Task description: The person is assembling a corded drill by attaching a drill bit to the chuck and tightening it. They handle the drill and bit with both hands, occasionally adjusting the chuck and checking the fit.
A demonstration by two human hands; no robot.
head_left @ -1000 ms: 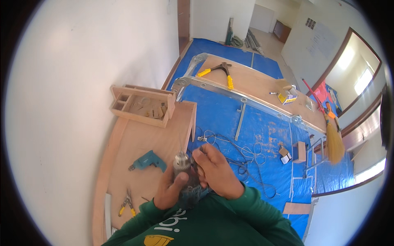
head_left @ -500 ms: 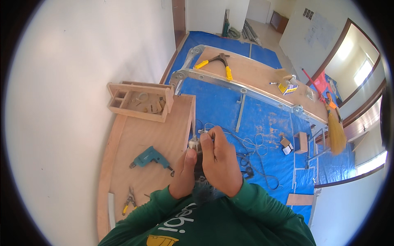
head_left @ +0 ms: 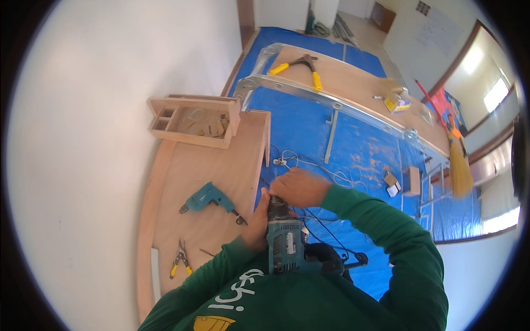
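A teal and black power drill (head_left: 286,245) rests against my front, its chuck (head_left: 277,207) pointing away from me. My left hand (head_left: 256,227) is closed along the left side of the drill by the chuck, thumb pointing forward. Curled over the chuck's front end is my right hand (head_left: 301,187), somewhat blurred. Its fingers are closed, and they hide whatever they grip there. A smaller teal drill (head_left: 211,198) lies on the plywood bench (head_left: 179,165) to the left. Nearer to me on that bench are yellow-handled pliers (head_left: 180,260).
A wooden tool tray (head_left: 190,138) stands at the bench's far end. Beyond, a metal-framed platform (head_left: 342,83) carries a yellow-handled hand riveter (head_left: 301,63) and small boxes. Cables (head_left: 337,174) lie loose on the blue floor sheet (head_left: 353,138). A broom (head_left: 459,168) stands at right.
The drill has tipped so its body now shows more fully. My right hand has turned over the chuck end, with its elbow swung outward to the right. My left hand stays at the chuck.
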